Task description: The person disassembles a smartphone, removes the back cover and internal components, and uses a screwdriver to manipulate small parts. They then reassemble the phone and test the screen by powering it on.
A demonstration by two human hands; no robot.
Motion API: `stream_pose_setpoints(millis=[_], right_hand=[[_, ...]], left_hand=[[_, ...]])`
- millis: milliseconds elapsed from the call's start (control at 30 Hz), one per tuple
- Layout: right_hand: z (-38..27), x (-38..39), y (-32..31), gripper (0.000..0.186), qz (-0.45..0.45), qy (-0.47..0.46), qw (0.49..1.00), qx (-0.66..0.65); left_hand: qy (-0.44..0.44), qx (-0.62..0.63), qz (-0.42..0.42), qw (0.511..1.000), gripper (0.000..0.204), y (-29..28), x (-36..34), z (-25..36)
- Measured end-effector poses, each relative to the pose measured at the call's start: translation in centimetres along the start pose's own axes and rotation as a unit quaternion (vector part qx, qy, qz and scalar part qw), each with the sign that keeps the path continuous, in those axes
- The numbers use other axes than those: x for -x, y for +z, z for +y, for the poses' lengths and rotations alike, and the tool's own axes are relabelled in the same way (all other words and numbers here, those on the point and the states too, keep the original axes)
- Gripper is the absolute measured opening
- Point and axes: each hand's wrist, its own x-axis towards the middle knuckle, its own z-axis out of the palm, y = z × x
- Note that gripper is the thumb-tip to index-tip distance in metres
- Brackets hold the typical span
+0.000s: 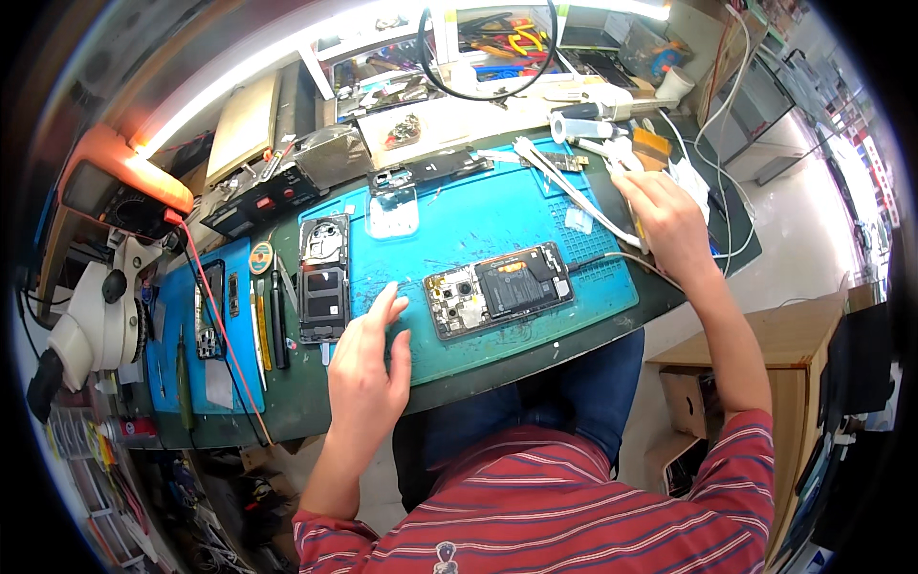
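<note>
My left hand [371, 359] hovers over the front left of the blue mat [449, 225], fingers apart and holding nothing. An opened smartphone [512, 287], battery and boards exposed, lies right of it, with a cable [622, 258] at its right end. My right hand [669, 220] is at the mat's back right, fingers closed around a slim yellow-handled tool [640, 228], beside white cables [559, 177] and an orange brush [652, 145]. Another disassembled phone [323, 297] lies upright lengthwise left of the opened one, below a small clear tray [390, 220].
An orange multimeter [120, 187], a white microscope [100, 316] and a second mat [167, 354] with phone frame and hand tools occupy the left. Metal devices [258, 201] and tool shelves [502, 48] line the back. A wooden cabinet [746, 330] stands at the right.
</note>
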Motion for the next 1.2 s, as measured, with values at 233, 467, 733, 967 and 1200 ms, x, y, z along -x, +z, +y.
stream_pose_setpoints(millis=[233,467,733,967,1200], right_hand=[[-2.5,-5.4,-1.0,0.04,0.015,-0.021,0.999,-0.035],[-11.5,-16.2,5.1,0.035,-0.075,-0.098,0.958,-0.259],[-13.8,-18.4,8.0,0.02,-0.138,-0.115,0.976,-0.127],[-12.5,-17.6,8.0,0.01,0.158,-0.154,0.974,-0.054],[-13.0,-11.9,1.7,0.03,0.245,-0.26,0.932,-0.064]], left_hand=[[0.086,-0.049,-0.044,0.994,0.061,0.2,-1.6,-1.0],[0.048,0.017,0.029,0.998,0.054,0.1,-1.1,-1.7],[0.092,0.02,0.128,0.987,0.05,0.3,-1.0,-2.3],[-0.01,0.138,0.127,0.982,0.043,0.2,-0.7,-2.4],[-0.296,0.582,0.0,0.757,0.043,-1.7,-4.0,-1.1]])
